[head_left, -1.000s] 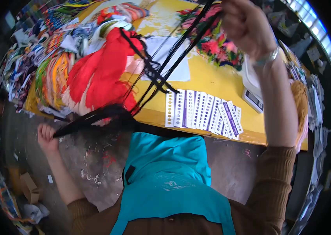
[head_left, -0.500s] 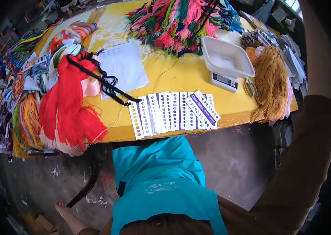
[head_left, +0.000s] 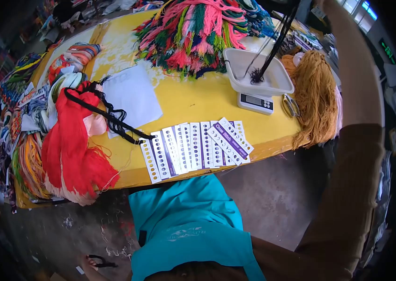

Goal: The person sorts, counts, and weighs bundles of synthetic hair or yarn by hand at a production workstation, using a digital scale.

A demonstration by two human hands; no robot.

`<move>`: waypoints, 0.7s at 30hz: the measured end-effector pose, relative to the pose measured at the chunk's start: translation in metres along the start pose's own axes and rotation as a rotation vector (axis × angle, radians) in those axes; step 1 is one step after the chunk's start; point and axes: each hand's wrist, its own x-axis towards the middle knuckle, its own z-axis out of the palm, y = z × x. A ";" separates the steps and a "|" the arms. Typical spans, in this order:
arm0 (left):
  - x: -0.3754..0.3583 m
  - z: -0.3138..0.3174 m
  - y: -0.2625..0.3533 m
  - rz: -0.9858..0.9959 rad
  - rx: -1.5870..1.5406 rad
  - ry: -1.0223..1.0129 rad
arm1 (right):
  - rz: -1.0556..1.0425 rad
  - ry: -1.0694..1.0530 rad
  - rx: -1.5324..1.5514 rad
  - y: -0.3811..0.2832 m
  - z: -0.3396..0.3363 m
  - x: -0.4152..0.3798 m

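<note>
Low at the left, below the table, my left hand (head_left: 91,263) is closed on a black thread skein (head_left: 104,262), part of which sticks out to the right. My right forearm reaches up along the right side, and its hand lies past the top edge. Long black threads (head_left: 277,42) hang from up there, their lower ends bunched inside a white plastic tray (head_left: 286,86). That tray rests on a small digital scale (head_left: 259,103). Punched thread cards (head_left: 193,145) lie fanned along the table's front edge. Another black skein (head_left: 109,117) lies across red thread (head_left: 74,145) and white paper (head_left: 137,96).
The yellow table (head_left: 184,103) bears a large multicoloured thread pile (head_left: 198,37) at the back. Brown thread (head_left: 317,98) hangs over the right edge, with scissors (head_left: 290,106) beside it. More coloured skeins (head_left: 31,159) crowd the left end.
The black threads at the top have come down into the tray on the scale. My left hand is lower, and less of its black skein shows. The whole view has shifted slightly.
</note>
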 end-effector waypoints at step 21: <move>-0.037 0.156 -0.008 0.527 0.128 -0.445 | 0.409 -0.238 0.520 -0.203 0.027 -0.334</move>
